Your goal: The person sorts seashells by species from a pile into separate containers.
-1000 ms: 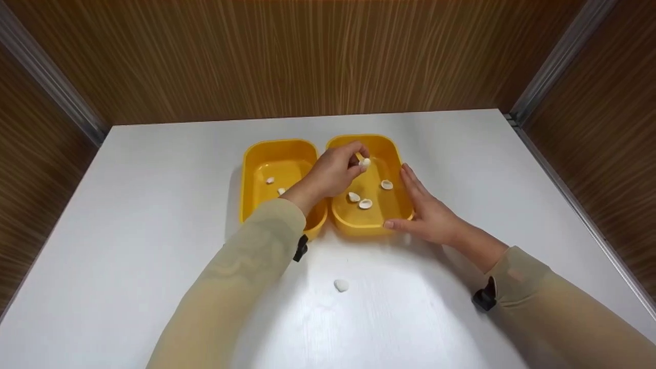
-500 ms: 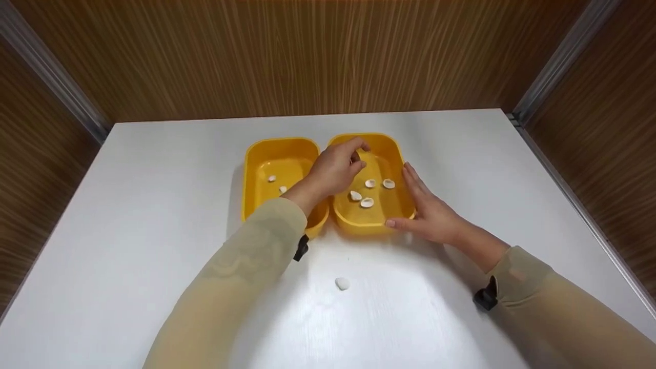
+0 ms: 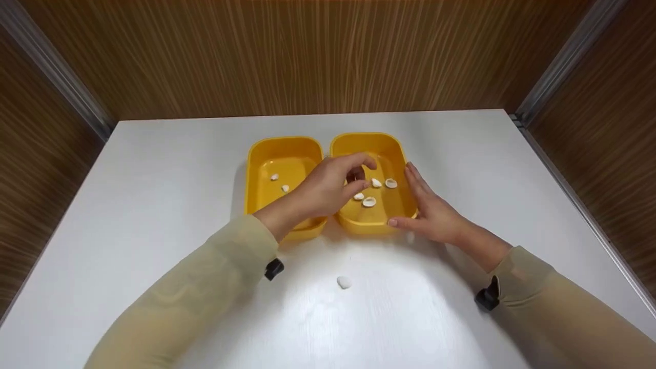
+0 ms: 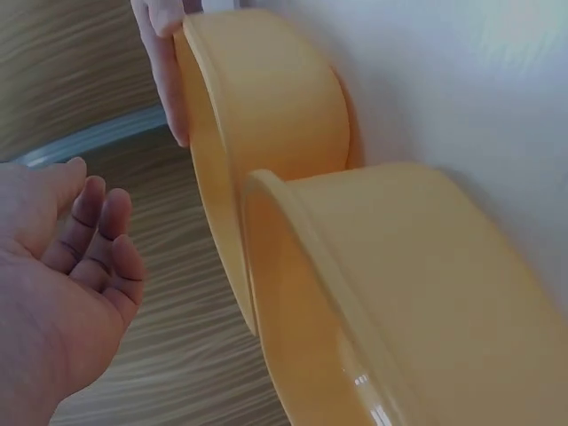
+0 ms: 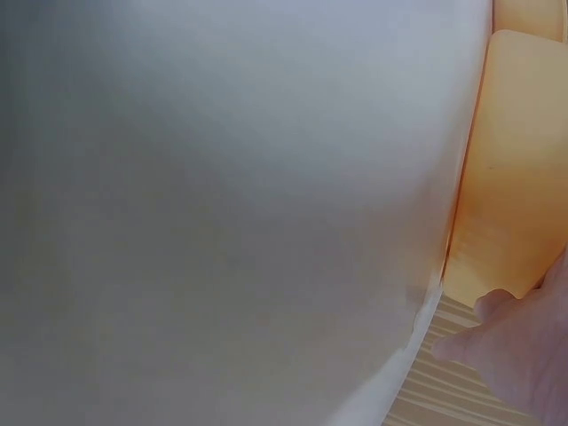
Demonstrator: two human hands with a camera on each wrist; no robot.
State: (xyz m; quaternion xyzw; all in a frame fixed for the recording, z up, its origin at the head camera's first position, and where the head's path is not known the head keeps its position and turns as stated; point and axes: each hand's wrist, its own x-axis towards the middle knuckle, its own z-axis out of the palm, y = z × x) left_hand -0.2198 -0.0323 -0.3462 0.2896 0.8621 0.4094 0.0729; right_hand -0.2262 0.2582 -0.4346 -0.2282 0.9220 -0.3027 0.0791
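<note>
Two yellow plastic containers stand side by side on the white table. Over the inner side of the right container [image 3: 366,229] is my left hand [image 3: 328,187], fingers loosely curled and thumb apart, with nothing between them. Several small white seashells [image 3: 369,202] lie on that container's floor, partly behind the left hand. The left container [image 3: 277,169] has two small white pieces [image 3: 285,188] in sight; my left forearm hides part of it. My right hand [image 3: 435,218] rests against the right container's outer side, fingers straight along the wall and thumb at the near corner.
One white shell [image 3: 344,282] lies on the table [image 3: 389,318] in front of the containers. A wood-grain panel [image 3: 307,56] rises behind the table, with more panels at left and right.
My left hand let go of a white shell, which dropped into the right container. The hand then moved back toward me, thumb and fingers wider apart. My right hand stayed on the container.
</note>
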